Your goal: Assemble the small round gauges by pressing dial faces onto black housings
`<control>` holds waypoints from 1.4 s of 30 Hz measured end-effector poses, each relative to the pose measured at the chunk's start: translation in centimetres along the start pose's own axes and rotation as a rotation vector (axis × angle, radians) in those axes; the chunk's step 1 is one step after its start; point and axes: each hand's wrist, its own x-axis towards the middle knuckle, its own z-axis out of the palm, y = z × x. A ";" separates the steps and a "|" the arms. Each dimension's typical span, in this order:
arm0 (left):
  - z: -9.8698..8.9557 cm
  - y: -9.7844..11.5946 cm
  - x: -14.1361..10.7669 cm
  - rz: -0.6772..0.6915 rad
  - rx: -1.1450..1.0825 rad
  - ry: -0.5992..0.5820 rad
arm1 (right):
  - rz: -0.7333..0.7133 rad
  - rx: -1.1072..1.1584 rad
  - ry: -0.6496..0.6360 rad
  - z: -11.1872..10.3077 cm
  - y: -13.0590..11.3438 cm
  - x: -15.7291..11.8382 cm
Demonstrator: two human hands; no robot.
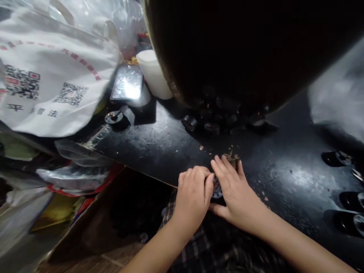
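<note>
Between my two hands, at the near edge of the black table, is a small round dial (pixel 217 190) with a dark face, pale markings and a little red. My left hand (pixel 195 193) is closed beside it, thumb and forefinger pinched together over the dial's left side. Whatever that pinch holds is too small to make out. Over the dial's right side lies my right hand (pixel 237 191), fingers stretched forward and thumb apart along the near side. Much of the dial is hidden by the hands.
Dark round pieces (pixel 212 128) cluster under a large black curved object (pixel 241 49). Black pieces with dials (pixel 352 201) stand at right. A dial piece (pixel 114 117), white cup (pixel 155 74), lit phone-like screen (pixel 127 83) and printed white bag (pixel 57 76) are at left.
</note>
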 end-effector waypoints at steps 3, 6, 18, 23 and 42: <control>0.1 -0.3 0.1 0.010 -0.015 0.006 | 0.015 0.013 -0.015 0.1 -0.5 0.2; 0.2 -0.4 0.3 -0.005 -0.044 0.007 | 0.000 0.070 -0.030 -0.4 -0.4 0.3; -0.4 -0.4 -0.3 0.115 -0.089 -0.032 | 0.440 0.077 0.347 -8.9 15.9 3.0; -0.1 -0.5 -0.3 0.049 -0.065 0.110 | 0.295 0.479 0.121 -6.1 9.8 1.1; -1.9 0.2 -0.9 -0.064 -0.064 -0.090 | -0.047 0.003 0.101 0.2 0.2 0.0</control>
